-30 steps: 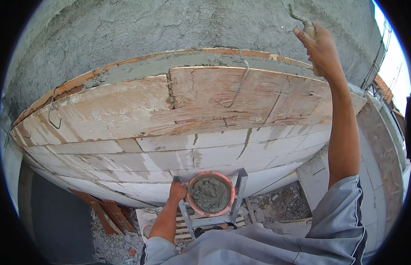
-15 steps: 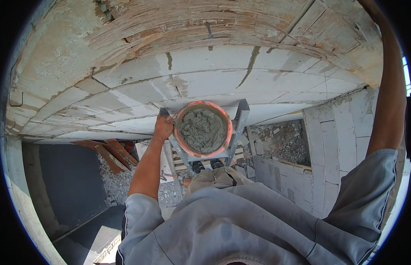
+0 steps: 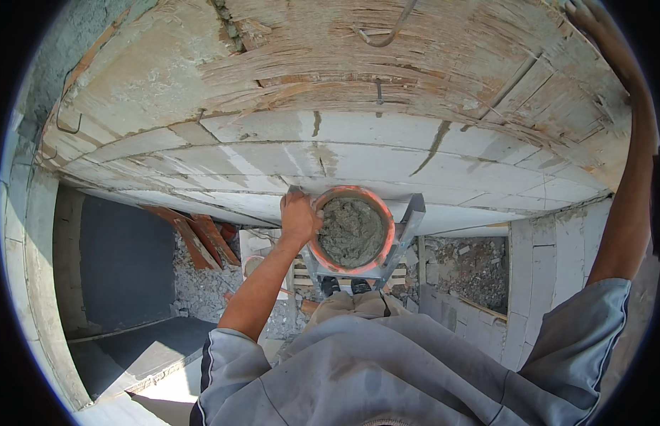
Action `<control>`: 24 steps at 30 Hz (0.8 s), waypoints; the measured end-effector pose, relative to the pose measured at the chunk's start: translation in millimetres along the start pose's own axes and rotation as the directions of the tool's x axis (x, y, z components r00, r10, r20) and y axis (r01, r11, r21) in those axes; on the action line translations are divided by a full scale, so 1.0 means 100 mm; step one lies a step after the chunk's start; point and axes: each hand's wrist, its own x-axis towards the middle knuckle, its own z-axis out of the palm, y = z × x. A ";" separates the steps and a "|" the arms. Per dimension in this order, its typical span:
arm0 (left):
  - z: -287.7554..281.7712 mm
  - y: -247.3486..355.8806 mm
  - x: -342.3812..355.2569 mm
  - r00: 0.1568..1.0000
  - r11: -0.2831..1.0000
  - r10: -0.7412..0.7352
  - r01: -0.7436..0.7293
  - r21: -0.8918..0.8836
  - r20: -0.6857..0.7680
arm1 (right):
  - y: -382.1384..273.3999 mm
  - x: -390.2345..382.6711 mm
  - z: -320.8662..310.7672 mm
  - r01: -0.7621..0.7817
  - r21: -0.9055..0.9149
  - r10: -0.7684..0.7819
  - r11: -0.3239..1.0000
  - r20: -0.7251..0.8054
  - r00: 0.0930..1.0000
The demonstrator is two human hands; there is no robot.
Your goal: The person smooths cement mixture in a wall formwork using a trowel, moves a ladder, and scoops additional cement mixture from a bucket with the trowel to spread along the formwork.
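A round orange bucket (image 3: pixel 392 238) full of wet grey mortar (image 3: pixel 353 231) sits at the top of a metal stepladder (image 3: pixel 408 226), against the block wall. My left hand (image 3: pixel 299 216) is closed on the top of the ladder's left rail, right beside the bucket's rim; its fingertips are partly hidden. High at the upper right, my right hand (image 3: pixel 592 20) rests against the worn plywood (image 3: pixel 479 57), fingers stretched out and partly cut off by the picture's edge.
A white block wall (image 3: pixel 273 153) crosses in front, with plywood above it and a bent metal rod (image 3: pixel 394 34) sticking out. Below lie rubble (image 3: pixel 202 284), reddish boards (image 3: pixel 195 238) and a dark grey slab (image 3: pixel 128 255). My shoes (image 3: pixel 360 286) stand on the ladder.
The view has shifted, so the bucket, ladder and wall sit lower and farther right. My right hand has come into view at the upper right. My left hand stays at the ladder rail.
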 end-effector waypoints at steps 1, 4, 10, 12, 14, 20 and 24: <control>0.05 0.03 0.00 0.996 0.989 -0.081 0.083 -0.122 0.021 | 0.26 0.04 -0.03 0.043 -0.140 -0.054 0.989 -0.074 0.996; 0.19 -0.19 -0.19 0.968 0.935 -0.235 0.201 -0.293 -0.085 | 0.72 0.32 0.11 0.021 -0.209 -0.040 0.978 -0.086 0.995; 0.40 -0.06 -0.65 0.834 0.779 -0.549 0.492 -0.389 -0.045 | 0.84 0.24 0.15 -0.017 -0.181 -0.006 0.983 -0.123 0.992; 0.55 -0.04 -0.73 0.786 0.733 -0.617 0.561 -0.386 -0.028 | 0.89 0.17 0.09 0.002 -0.248 -0.045 0.969 -0.167 0.985; 0.69 -0.26 -0.74 0.768 0.661 -0.610 0.628 -0.411 0.194 | 0.88 0.21 0.16 -0.024 -0.261 -0.019 0.965 -0.161 0.987; 1.15 -0.47 -0.81 0.732 0.351 -0.534 0.648 -0.676 0.424 | 1.04 0.35 0.15 -0.048 -0.355 -0.001 0.934 -0.135 0.991; 0.92 -0.45 -0.90 0.729 0.226 -0.526 0.616 -0.755 0.437 | 1.03 0.51 0.16 -0.035 -0.233 0.004 0.972 -0.131 0.991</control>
